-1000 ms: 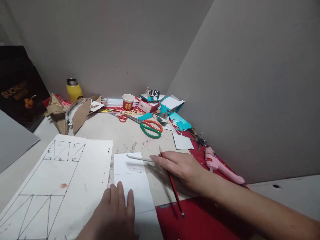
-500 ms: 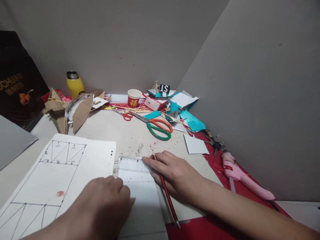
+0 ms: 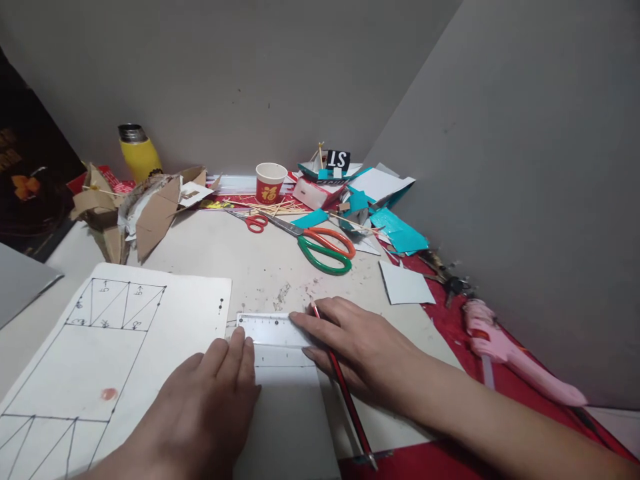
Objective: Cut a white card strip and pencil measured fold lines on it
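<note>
A clear plastic ruler (image 3: 273, 329) lies flat across the top of a white card strip (image 3: 290, 413) on the table. My left hand (image 3: 210, 400) rests palm down, its fingertips pressing the ruler's left part. My right hand (image 3: 350, 340) touches the ruler's right end with its fingers and holds a red pencil (image 3: 345, 393), whose tip points away from me. A large white sheet with a drawn diagram (image 3: 115, 347) lies to the left.
Green-and-orange scissors (image 3: 320, 247) and small red scissors (image 3: 255, 222) lie farther back. A red paper cup (image 3: 270, 182), a yellow bottle (image 3: 137, 152), cardboard scraps (image 3: 140, 213), teal paper bits (image 3: 395, 230) and a pink glue gun (image 3: 505, 347) crowd the back and right. Grey walls close in.
The ruler went from tilted on edge to flat on the card. My left hand lifted, then settled with fingers on the ruler. The view shifted slightly.
</note>
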Demonstrator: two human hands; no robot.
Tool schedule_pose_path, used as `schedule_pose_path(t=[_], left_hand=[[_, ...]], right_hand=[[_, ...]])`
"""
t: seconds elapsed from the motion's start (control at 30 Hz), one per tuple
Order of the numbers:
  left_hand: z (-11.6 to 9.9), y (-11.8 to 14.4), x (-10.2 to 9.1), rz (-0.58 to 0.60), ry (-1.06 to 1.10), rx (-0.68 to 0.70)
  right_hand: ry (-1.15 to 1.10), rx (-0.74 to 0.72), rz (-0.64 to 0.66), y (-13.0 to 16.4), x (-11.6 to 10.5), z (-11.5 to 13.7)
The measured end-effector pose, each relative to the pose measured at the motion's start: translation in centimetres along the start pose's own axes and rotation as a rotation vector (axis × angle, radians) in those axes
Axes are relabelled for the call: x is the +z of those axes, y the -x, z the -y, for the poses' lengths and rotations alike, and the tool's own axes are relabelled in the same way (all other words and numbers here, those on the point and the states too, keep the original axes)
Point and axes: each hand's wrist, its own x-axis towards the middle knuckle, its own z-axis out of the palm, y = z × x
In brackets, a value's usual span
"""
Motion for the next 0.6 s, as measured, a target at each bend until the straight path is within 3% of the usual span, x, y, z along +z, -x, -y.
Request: schedule_pose_path(t=[0.23, 0.43, 0.6], left_hand=[[-0.03, -0.01, 0.68, -0.065, -0.082, 0.014], [-0.18, -0.03, 0.37, 0.006, -0.059, 0.028], [-0.31, 0.01, 0.45, -0.012, -0.063, 0.013]], right_hand=[[-0.012, -0.002, -0.004, 0.22, -0.29, -0.28], [0.022, -0.027, -0.025, 0.18, -0.33, -0.3], [0.009, -0.032, -0.018, 0.42, -0.76, -0.37]])
